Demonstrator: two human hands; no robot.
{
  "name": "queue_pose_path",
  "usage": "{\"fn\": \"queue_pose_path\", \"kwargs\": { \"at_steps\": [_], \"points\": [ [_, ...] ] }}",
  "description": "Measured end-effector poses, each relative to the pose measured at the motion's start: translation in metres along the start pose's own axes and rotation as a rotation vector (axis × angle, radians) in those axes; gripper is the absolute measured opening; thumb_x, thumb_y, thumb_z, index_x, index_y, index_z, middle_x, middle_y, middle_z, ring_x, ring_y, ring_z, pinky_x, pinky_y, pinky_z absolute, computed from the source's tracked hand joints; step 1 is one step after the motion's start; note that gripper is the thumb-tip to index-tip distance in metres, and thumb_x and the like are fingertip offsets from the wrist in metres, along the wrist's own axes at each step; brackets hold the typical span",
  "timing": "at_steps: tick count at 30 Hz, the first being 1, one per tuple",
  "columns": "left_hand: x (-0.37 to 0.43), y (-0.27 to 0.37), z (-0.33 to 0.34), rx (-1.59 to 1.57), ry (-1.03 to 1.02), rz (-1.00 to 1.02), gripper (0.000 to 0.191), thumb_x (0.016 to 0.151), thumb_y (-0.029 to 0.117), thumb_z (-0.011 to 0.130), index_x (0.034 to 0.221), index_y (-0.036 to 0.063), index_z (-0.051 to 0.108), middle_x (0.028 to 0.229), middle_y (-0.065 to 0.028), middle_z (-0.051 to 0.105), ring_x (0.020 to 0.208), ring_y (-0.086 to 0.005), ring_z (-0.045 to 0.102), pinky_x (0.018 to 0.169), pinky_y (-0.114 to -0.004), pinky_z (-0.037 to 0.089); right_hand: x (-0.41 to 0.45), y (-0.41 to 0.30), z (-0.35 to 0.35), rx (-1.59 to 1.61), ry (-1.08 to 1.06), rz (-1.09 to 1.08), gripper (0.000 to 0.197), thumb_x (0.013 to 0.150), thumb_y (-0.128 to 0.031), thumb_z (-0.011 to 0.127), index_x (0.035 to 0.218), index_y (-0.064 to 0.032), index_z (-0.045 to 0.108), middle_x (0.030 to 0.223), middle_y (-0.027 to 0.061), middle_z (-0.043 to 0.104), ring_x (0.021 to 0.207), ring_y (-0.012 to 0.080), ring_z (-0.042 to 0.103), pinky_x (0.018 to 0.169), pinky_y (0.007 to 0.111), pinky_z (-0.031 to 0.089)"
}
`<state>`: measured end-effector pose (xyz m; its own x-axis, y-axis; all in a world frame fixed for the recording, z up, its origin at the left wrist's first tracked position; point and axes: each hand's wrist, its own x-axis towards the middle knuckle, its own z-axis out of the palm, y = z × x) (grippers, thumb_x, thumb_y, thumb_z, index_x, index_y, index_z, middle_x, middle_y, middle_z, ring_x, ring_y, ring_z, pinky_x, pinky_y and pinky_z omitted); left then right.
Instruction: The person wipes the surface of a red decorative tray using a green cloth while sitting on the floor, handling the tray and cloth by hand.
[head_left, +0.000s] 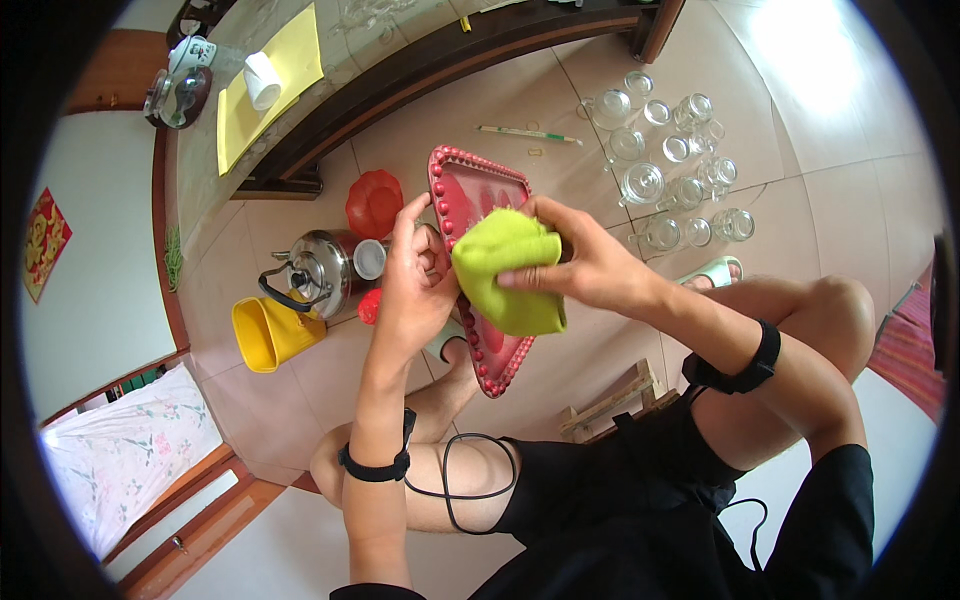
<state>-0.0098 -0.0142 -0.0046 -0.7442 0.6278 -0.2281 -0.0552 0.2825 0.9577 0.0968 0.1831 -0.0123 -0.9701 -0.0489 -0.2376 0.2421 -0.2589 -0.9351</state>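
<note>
A red tray (511, 346) with a beaded rim is held up on edge in front of my knees. My left hand (418, 277) grips its left long side, with the index finger up along the rim. My right hand (592, 255) holds a folded lime-green cloth (506, 262), thumb on top, against the tray's inner face. The cloth covers the tray's middle, and the fingers behind it are partly hidden. Some darker red pattern shows on the tray's face above the cloth.
Several clear glass mugs (643, 182) stand on the tiled floor at the right. Left of my hands are a steel kettle (319, 259), a yellow bin (262, 337) and a red scalloped bowl (375, 204). A table (360, 97) bears a white cup (262, 81). A wooden stool (611, 401) stands below.
</note>
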Motion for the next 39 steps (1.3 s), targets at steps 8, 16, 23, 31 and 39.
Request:
{"fn": "queue_pose_path", "kwargs": {
  "at_steps": [8,16,23,31,39],
  "points": [
    [0.001,0.001,-0.005,0.016,0.058,-0.087,0.071,0.085,-0.009,0.061,0.147,0.0020,0.030,0.093,-0.0045,0.057,0.080,-0.0088,0.058,0.074,-0.024,0.050,0.013,0.035,-0.041,0.307,0.421,0.596,0.045,0.089,-0.022,0.074,0.122,0.0019,0.054,0.108,0.0112,0.066,0.094,0.0196,0.069,0.085,0.036,0.058],
    [0.002,-0.008,-0.016,0.115,0.002,-0.126,0.071,0.086,-0.007,0.062,0.150,0.0044,0.032,0.091,-0.0036,0.056,0.077,-0.0085,0.057,0.070,-0.023,0.049,0.016,0.058,-0.036,0.417,0.334,0.557,0.037,0.091,-0.015,0.065,0.124,-0.0039,0.054,0.110,0.0093,0.065,0.098,0.0202,0.068,0.087,0.037,0.058],
    [-0.005,-0.008,-0.031,0.491,0.032,-0.147,0.073,0.087,-0.002,0.065,0.152,0.0083,0.034,0.084,-0.0041,0.055,0.071,-0.0112,0.056,0.068,-0.027,0.049,0.025,0.050,-0.016,0.386,0.353,0.427,0.045,0.090,-0.019,0.070,0.128,-0.0052,0.050,0.111,0.0097,0.065,0.100,0.0205,0.068,0.082,0.036,0.059],
    [-0.004,-0.004,-0.028,0.633,0.056,-0.175,0.073,0.089,-0.007,0.064,0.154,0.0070,0.033,0.086,-0.0006,0.052,0.070,-0.0072,0.051,0.064,-0.022,0.045,0.068,0.083,0.016,0.122,0.474,0.248,0.045,0.085,-0.018,0.077,0.121,-0.0013,0.056,0.102,0.0109,0.067,0.088,0.0186,0.067,0.075,0.032,0.056],
    [-0.002,-0.001,-0.024,0.539,0.038,-0.206,0.073,0.090,-0.012,0.057,0.155,0.0058,0.030,0.090,-0.0008,0.051,0.080,-0.0077,0.053,0.075,-0.021,0.047,0.097,0.086,0.058,0.157,0.642,-0.044,0.038,0.082,-0.015,0.078,0.112,-0.0005,0.060,0.096,0.0124,0.072,0.089,0.0173,0.068,0.078,0.032,0.054]
  ]
}}
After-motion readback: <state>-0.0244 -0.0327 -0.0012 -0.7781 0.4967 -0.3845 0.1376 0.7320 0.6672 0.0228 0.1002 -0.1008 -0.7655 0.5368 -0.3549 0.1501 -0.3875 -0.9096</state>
